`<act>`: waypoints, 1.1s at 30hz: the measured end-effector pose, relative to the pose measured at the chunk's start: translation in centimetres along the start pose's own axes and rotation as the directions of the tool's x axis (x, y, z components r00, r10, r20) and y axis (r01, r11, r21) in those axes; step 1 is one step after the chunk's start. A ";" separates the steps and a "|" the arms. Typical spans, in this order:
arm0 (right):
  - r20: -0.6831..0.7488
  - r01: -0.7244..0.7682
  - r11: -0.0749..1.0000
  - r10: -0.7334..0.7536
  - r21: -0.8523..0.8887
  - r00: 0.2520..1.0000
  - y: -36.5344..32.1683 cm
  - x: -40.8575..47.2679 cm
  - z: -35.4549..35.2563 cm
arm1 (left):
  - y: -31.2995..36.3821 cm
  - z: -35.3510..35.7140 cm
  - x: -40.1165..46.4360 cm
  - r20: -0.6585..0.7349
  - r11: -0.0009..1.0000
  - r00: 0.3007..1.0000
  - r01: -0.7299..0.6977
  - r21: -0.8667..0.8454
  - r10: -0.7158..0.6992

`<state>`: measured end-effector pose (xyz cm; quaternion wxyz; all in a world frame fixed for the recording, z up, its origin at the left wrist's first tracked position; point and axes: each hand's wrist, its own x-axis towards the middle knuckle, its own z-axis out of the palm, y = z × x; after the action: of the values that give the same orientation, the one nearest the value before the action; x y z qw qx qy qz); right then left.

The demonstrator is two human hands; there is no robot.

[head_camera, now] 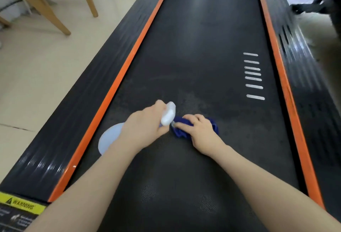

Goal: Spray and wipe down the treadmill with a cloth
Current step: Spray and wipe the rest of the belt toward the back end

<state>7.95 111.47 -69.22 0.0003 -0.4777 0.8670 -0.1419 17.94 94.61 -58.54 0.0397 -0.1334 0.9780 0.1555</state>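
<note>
Your blue cloth (195,128) lies bunched on the treadmill belt (212,47) under your right hand (201,132), fingers curled over it. Just left, your left hand (145,126) grips the spray bottle (168,114), nozzle touching the cloth; unwiped belt stretches lengthwise ahead of both.

Wooden chair legs (55,5), tiled floor (42,69)

Treadmill belt (203,47): black, fine dotted texture, seven white stripes (253,76). Side rails (118,76): orange. Cloth (181,127): dark blue. Spray bottle (110,139): pale translucent white. Warning label (22,202): yellow, black lettering. Floor (36,69): cream.
</note>
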 end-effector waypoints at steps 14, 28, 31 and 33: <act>0.013 -0.569 0.300 0.877 0.765 0.480 11.4 -8.7 -9.0 | 7.1 3.9 0.8 0.011 0.967 0.975 -0.221 0.127 0.222; -0.186 -0.603 0.494 0.846 0.626 0.500 13.3 -12.5 -10.9 | 18.2 6.1 3.3 0.128 0.861 0.984 -0.044 -0.507 0.126; -0.247 -0.619 0.649 0.752 0.442 0.612 11.8 -11.9 -7.2 | 17.6 5.1 3.6 0.001 0.821 1.000 -0.013 -0.571 0.016; -0.181 -0.644 0.724 0.688 0.247 0.703 11.4 -11.2 -5.0 | 16.5 4.1 3.9 -0.085 0.776 0.996 -0.026 -0.631 -0.035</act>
<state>3.98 127.71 -68.78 -0.0222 -0.1064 0.9582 -0.2648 9.88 110.01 -58.03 -0.0517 -0.1484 0.8698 0.4678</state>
